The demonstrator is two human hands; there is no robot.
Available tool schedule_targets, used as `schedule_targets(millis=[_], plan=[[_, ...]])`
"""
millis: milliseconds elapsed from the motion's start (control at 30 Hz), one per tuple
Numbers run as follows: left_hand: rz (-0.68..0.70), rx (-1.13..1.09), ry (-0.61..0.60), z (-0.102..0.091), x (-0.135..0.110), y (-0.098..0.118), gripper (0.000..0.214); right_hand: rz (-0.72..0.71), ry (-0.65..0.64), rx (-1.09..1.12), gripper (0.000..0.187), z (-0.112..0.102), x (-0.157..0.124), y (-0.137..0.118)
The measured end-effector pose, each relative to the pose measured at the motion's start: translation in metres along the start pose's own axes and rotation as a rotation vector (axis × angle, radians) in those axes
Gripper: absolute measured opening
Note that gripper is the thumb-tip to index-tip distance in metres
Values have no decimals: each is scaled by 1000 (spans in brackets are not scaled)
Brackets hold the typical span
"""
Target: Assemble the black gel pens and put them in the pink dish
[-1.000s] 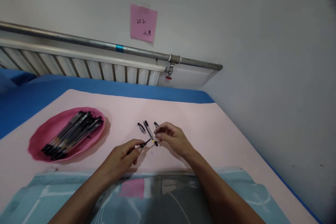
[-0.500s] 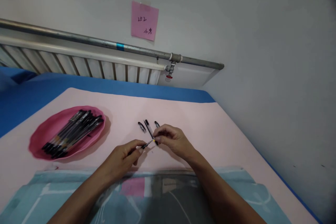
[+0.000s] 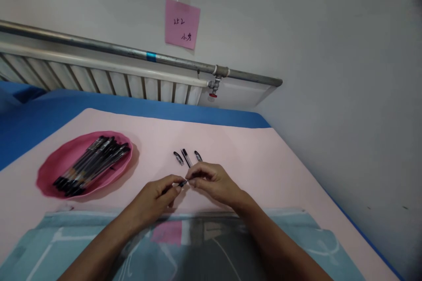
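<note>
My left hand (image 3: 158, 193) pinches a slim black pen part (image 3: 182, 183) between thumb and fingertips, its tip pointing right. Fingers closed in a pinch, my right hand (image 3: 215, 183) meets that tip; whatever lies between those fingertips is hidden. Just beyond the hands, a pen with a clear barrel and dark end (image 3: 186, 157) lies on the pink surface, its near end behind my right hand. To its left is a black pen cap with a clip (image 3: 178, 158). A second black cap (image 3: 198, 156) lies on its right.
A pink oval basket (image 3: 44, 180) at left holds a pile of black-and-clear pens (image 3: 94, 162). The pink tabletop (image 3: 244, 153) has blue edging. Behind it are a white radiator (image 3: 135, 85), a metal pipe (image 3: 108, 46) and a red-handled valve (image 3: 212, 95). A wall stands at right.
My right hand has moved left and slightly nearer, closing on the tip of the pen part. A small yellow bit seen at its fingertips is now hidden. My left hand stays nearly still.
</note>
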State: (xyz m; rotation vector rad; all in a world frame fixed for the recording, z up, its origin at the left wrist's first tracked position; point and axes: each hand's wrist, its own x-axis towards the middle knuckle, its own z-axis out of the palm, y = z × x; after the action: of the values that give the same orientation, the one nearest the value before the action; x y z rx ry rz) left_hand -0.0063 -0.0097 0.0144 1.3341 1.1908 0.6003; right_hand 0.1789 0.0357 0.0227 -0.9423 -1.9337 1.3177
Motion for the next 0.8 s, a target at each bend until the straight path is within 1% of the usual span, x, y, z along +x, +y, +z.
schedule_targets(millis=[100,167,267,333,467,600,667,800], plan=[[26,31,-1,0,-1,-1,31,-5,-12,-22,12,7,-1,0],[43,42,-5,0,-1,-1,27,13,-8,9,11,9,-1,1],[69,60,-3,0,-1,1,23,62,11,107,20,8,-1,2],[76,80,7,-1,-2,3,22,86,13,137,23,6,-2,4],[67,114,42,-1,-3,6,22,137,4,137,13,4,-3,7],[53,95,20,-1,-4,5,22,169,-8,201,7,5,-2,10],[78,111,14,-1,-4,5,23,179,-17,213,6,5,-2,11],[103,90,-6,-1,-4,4,22,189,-26,188,10,6,-2,9]])
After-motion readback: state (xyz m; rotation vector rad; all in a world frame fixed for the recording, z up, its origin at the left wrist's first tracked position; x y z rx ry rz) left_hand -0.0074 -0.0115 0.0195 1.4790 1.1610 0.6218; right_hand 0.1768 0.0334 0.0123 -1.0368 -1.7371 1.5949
